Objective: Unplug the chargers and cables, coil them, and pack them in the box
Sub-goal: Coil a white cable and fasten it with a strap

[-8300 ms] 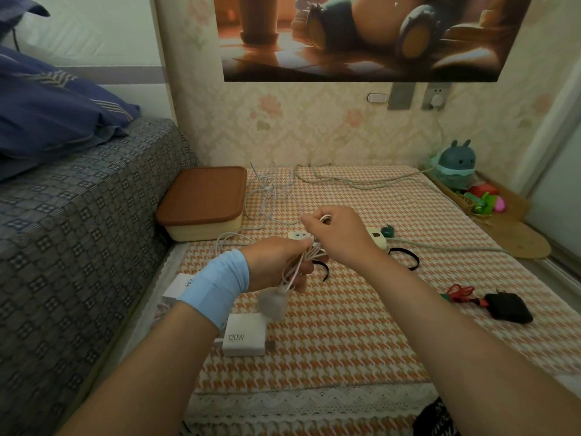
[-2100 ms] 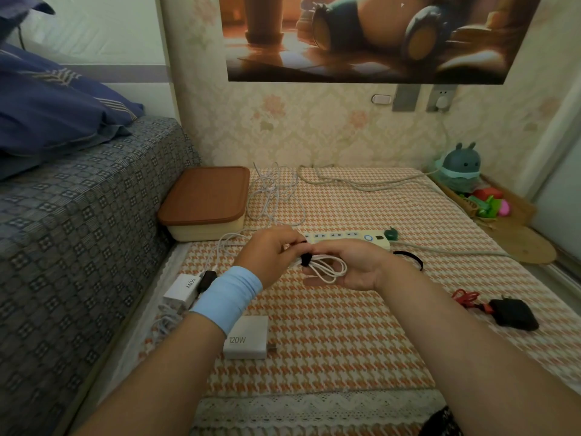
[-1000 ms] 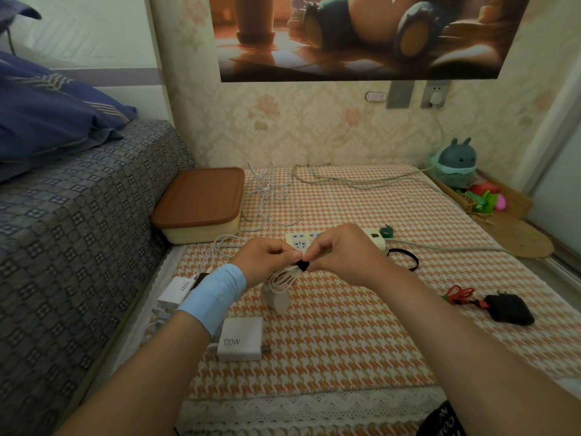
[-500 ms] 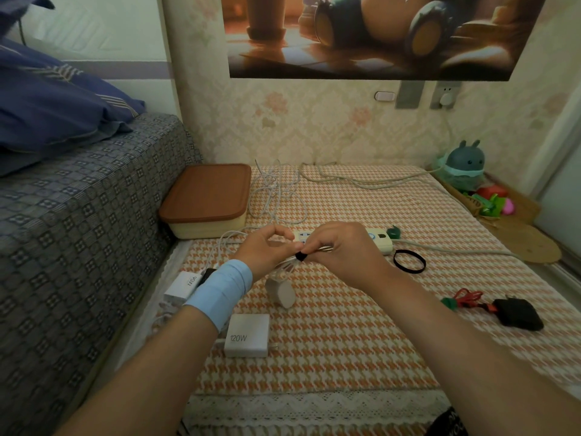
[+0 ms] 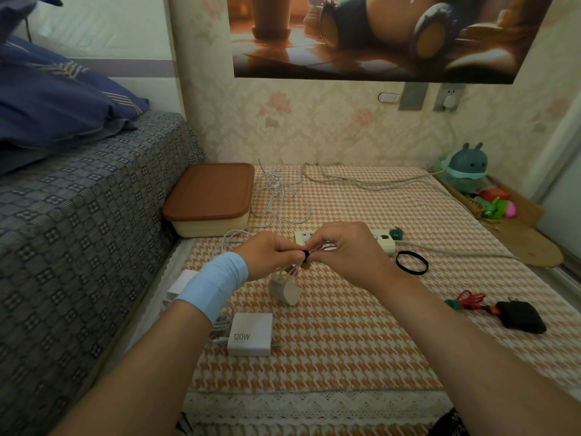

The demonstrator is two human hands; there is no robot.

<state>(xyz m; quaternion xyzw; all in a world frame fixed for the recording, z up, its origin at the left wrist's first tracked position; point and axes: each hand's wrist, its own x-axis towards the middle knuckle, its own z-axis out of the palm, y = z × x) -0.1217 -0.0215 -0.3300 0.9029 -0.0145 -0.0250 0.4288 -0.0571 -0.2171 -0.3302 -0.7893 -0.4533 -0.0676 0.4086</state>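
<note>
Just nearer us than the cream box with the brown lid (image 5: 210, 196), we pinch a coiled white cable (image 5: 292, 269) between left hand (image 5: 270, 256) and right hand (image 5: 342, 253), both clamped on the bundle where a small black band (image 5: 305, 255) wraps it; its round white charger (image 5: 287, 292) dangles below. If the band slips off before it sits snug, the loops may spring apart, and the hanging charger's weight could drag them loose. The lidded box will demand a free hand.
</note>
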